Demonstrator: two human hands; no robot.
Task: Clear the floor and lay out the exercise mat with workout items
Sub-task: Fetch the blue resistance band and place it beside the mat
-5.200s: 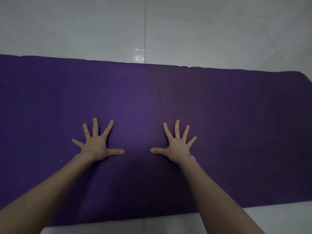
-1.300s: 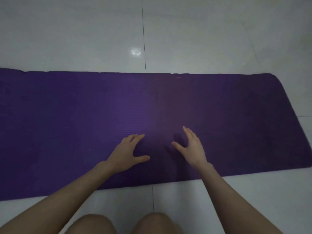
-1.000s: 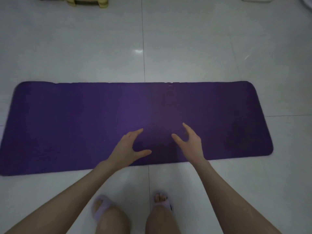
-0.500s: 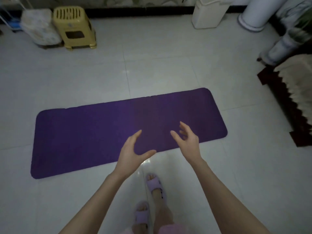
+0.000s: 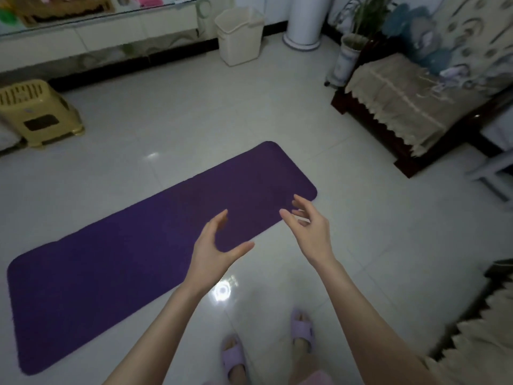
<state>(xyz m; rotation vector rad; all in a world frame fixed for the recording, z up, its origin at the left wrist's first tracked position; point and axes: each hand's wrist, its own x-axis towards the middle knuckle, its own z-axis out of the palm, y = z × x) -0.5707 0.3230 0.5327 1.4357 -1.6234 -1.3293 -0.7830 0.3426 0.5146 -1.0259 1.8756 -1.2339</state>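
The purple exercise mat (image 5: 125, 251) lies flat and fully unrolled on the white tiled floor, running from the lower left up to the middle of the head view. My left hand (image 5: 213, 251) hovers in the air over the mat's near edge, fingers relaxed, holding nothing. My right hand (image 5: 308, 229) floats just beyond the mat's right end, fingers loosely bent and empty. Neither hand touches the mat. No workout items are on it.
A yellow plastic stool (image 5: 39, 112) stands at the left. A cream waste bin (image 5: 240, 34) and a white pedestal (image 5: 305, 20) sit by the far wall. A cloth-covered dark wooden sofa (image 5: 408, 107) lines the right side. My feet in lilac slippers (image 5: 302, 329) stand on the tiles.
I have risen from kneeling with both palms pressed on the mat to standing. Both hands lifted off it, and the view has turned to the right, showing the room.
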